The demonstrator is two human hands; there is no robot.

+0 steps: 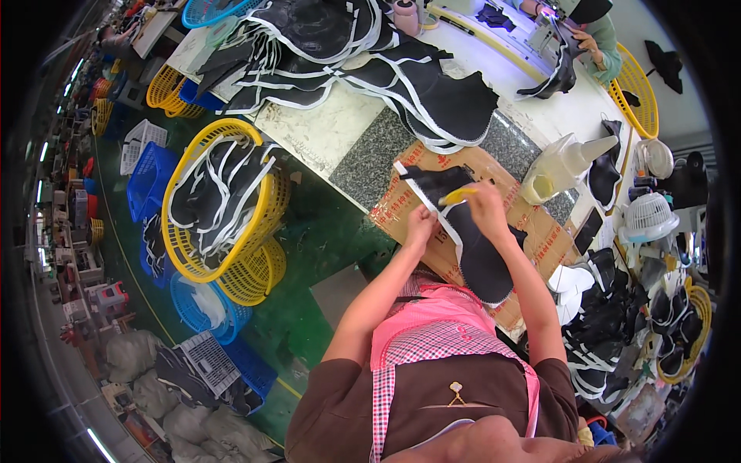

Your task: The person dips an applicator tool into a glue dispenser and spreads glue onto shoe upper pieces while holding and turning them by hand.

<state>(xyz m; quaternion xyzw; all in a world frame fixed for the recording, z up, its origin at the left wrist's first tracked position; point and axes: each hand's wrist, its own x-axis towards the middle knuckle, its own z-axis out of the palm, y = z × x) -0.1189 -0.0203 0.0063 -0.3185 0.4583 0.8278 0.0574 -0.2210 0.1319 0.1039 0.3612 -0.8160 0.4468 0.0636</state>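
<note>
Panel of black, white-edged, fabric-like material (480, 258) slants far-left to near-right on flat brown cardboard (397, 214), rounded end near — left hand (421, 225) pinching its edge, right hand (487, 209) gripping a small yellow tool (457, 196); glossy green floor (323, 220) left.

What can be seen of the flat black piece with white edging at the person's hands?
The flat black piece with white edging looks like soft fabric or sheet material. A white strip follows its left edge; its lower end is rounded. It lies over the brown cardboard sheet. The left hand touches its left edge. The right hand, with a small yellow object, is above its middle, hiding part; contact there is unclear.
</note>
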